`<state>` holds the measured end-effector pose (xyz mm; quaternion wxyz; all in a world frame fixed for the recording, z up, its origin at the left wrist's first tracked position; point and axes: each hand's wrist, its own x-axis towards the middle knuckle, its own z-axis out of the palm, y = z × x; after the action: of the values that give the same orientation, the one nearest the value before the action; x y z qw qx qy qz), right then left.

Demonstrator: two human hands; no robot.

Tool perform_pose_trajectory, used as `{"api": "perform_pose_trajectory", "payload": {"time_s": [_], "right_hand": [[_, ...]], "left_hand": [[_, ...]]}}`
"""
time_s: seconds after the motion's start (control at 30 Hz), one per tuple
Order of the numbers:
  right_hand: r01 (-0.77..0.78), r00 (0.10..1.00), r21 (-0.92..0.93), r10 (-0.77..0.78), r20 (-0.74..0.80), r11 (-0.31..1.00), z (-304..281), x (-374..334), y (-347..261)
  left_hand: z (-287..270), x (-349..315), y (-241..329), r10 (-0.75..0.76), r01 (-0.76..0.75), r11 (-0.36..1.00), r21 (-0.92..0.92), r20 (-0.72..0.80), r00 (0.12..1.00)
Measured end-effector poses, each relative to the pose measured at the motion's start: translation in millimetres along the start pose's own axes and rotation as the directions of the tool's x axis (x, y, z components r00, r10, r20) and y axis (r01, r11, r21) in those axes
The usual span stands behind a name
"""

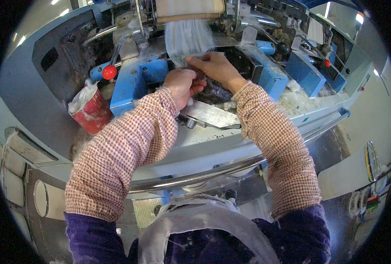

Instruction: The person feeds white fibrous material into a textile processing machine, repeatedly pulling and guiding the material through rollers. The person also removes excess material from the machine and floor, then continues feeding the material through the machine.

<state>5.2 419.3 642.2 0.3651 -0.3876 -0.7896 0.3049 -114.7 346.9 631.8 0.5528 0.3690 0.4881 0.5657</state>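
Note:
A thin white fibre web (189, 38) hangs down from the roller (190, 9) at the top middle of the machine. At its lower end my right hand (219, 70) reaches in from the right, fingers bent over and pinching the fibres. My left hand (181, 85) is close below and to the left, its fingers curled and closed at the gathered end of the web. The fingertips of both hands partly hide each other and the fibres between them. Below the hands a flat metal plate (213, 115) lies at a tilt on the machine bed.
Blue metal blocks (129, 90) flank the hands, with more blue blocks (270, 72) at right. A red bucket (92, 114) full of white fluff stands at left. A lever with a red knob (109, 72) rises near it. A chrome rail (200, 177) runs along the machine's front.

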Motion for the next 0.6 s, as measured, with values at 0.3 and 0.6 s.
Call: {"api": "perform_pose_trajectory", "payload": {"time_s": [0.3, 0.6], "right_hand": [[0.005, 0.978, 0.072, -0.020, 0.206, 0.997, 25.0, 15.2, -8.9], [-0.096, 0.990, 0.248, 0.119, -0.077, 0.964, 0.2, 7.8, 4.7]], "left_hand": [[-6.5, -24.6, -2.3, -0.041, 0.020, 0.993, 0.117, 0.177, 0.983], [-27.6, -35.8, 17.8, 0.297, -0.296, 0.955, 0.024, -0.143, 0.944]]}}
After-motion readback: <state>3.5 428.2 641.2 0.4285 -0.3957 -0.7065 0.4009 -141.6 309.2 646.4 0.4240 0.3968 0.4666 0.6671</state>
